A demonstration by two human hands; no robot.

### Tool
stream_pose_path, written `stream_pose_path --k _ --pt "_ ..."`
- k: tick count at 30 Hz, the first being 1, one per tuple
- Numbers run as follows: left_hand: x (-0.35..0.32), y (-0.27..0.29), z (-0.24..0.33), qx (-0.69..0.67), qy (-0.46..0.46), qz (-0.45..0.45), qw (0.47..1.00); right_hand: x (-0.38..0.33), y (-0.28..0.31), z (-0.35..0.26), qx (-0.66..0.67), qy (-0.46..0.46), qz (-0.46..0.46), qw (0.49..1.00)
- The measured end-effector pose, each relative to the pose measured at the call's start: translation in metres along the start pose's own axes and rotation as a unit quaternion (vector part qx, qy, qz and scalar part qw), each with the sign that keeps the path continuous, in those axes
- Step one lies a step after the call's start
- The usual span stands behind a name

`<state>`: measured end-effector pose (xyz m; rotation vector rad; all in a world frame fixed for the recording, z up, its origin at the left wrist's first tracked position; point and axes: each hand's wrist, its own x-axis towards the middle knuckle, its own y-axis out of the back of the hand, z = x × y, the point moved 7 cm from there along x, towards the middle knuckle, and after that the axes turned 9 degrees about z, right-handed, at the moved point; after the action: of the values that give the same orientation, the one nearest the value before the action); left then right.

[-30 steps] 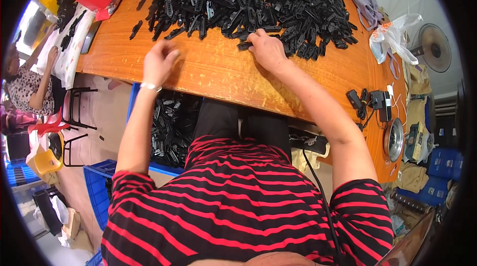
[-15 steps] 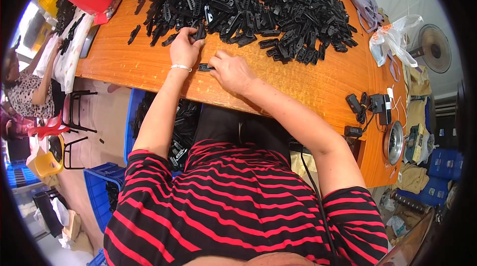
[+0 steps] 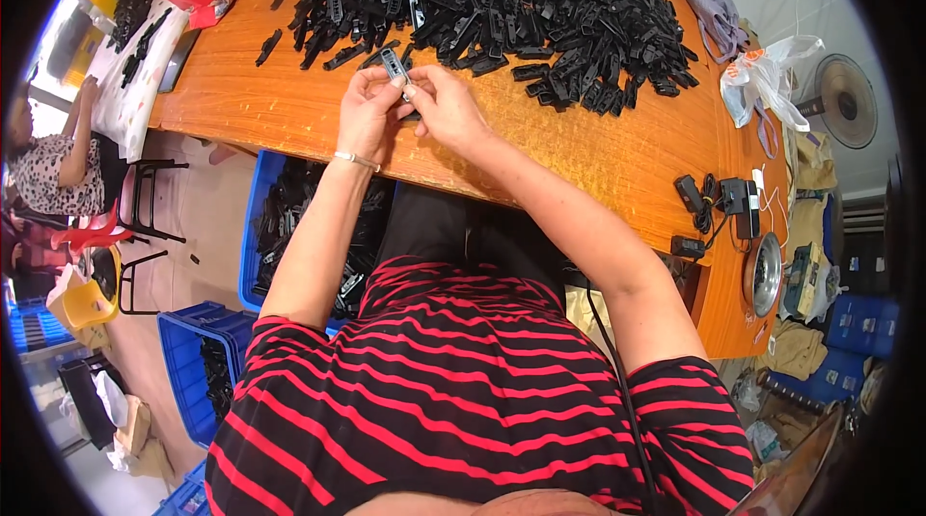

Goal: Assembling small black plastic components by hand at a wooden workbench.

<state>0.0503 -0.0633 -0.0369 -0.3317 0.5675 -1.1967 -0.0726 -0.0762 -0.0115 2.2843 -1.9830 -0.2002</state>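
My left hand [image 3: 367, 111] and my right hand [image 3: 444, 107] meet over the near part of an orange wooden table [image 3: 598, 154]. Together they pinch a small black plastic part [image 3: 394, 64], which sticks up between the fingertips. A second dark piece shows under my right fingers; what it is I cannot tell. A thin bracelet circles my left wrist. Just beyond the hands lies a big heap of several similar black plastic parts [image 3: 502, 5].
A blue crate [image 3: 258, 227] with black parts stands under the table at my left; another blue crate [image 3: 198, 362] sits lower. Chargers and cables [image 3: 719, 203] lie at the table's right end, near a fan [image 3: 844, 101] and plastic bag. Another person [image 3: 43, 169] sits far left.
My hands came together from apart: the left left the table edge, the right left the heap. They now hold a black part raised a little nearer to me.
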Motion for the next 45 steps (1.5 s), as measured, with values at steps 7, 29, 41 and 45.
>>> stream_pose_path --k 7,29,41,45 --pt "-0.017 -0.013 -0.008 0.054 0.021 -0.007 0.998 -0.003 0.013 0.004 -0.046 0.011 -0.002 0.999" --pt "0.008 0.007 0.008 0.333 -0.063 0.005 0.941 0.016 0.029 0.02 -0.056 -0.057 -0.078 0.994" --pt "0.013 0.008 0.001 0.397 -0.049 0.009 0.916 0.018 0.028 0.027 -0.099 -0.097 -0.083 0.987" --pt "0.017 0.007 0.001 0.431 -0.018 -0.002 0.902 0.016 0.028 0.028 -0.119 -0.138 -0.083 0.98"
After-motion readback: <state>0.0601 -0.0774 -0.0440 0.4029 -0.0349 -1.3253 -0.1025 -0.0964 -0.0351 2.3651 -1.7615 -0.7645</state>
